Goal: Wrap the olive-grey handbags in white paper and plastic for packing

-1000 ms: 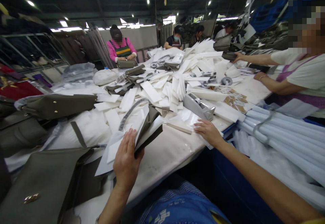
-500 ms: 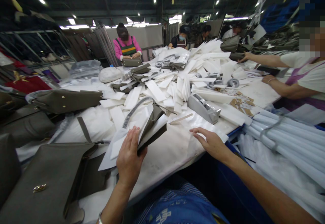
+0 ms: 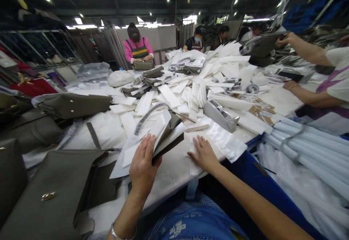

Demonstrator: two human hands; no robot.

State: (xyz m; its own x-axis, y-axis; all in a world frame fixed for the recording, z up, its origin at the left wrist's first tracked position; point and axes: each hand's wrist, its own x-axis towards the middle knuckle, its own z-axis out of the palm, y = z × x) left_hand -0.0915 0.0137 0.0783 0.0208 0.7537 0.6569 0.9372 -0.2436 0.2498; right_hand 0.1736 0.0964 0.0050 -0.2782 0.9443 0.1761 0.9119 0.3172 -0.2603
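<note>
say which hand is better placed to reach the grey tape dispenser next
Probably the right hand: it rests palm-down, nearer the tape dispenser, while the left hand holds the olive handbag.

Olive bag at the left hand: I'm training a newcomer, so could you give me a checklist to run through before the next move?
1. Olive bag steadied: ok; the left hand grips its near side, over white sheeting.
2. Right hand supported: ok; it lies palm down, fingers spread, at the table's near edge.
3. Tape dispenser on the table: ok; it stands beyond the right hand.
4. Plastic sheet fully on the table: not ok; a corner overhangs the edge.
5. Inside of the olive bag in order: cannot tell; mostly hidden.
</note>
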